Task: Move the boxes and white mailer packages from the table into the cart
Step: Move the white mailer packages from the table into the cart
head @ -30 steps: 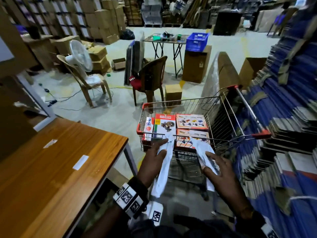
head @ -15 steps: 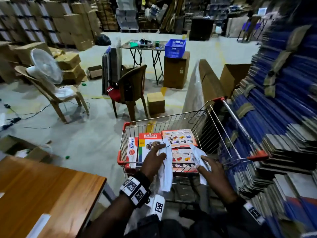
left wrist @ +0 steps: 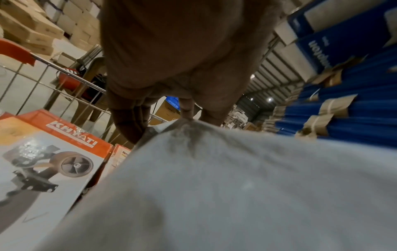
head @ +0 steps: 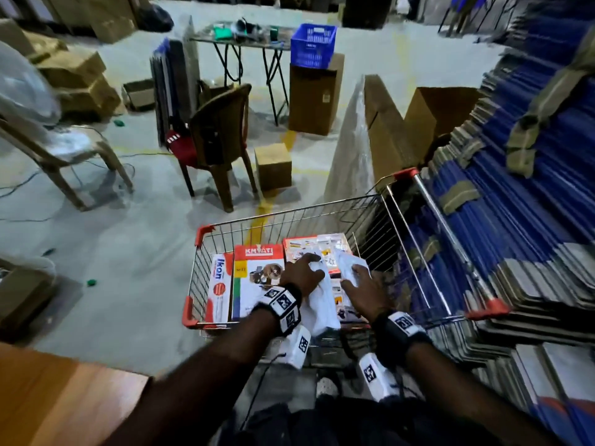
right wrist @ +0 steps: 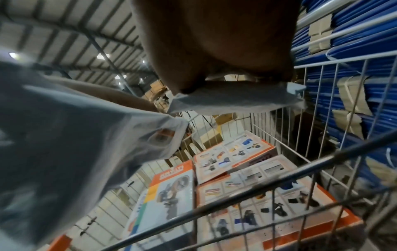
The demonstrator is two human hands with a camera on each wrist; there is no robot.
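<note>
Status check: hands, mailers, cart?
Left hand gripping one white mailer, right hand another. Both over cart, above the boxes. Nothing blocking.

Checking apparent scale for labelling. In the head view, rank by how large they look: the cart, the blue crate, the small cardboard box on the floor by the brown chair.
1. Cart, clearly largest, though nearest the camera.
2. and 3. Blue crate and small cardboard box look much alike; the crate stands farther off, so no ranking.
</note>
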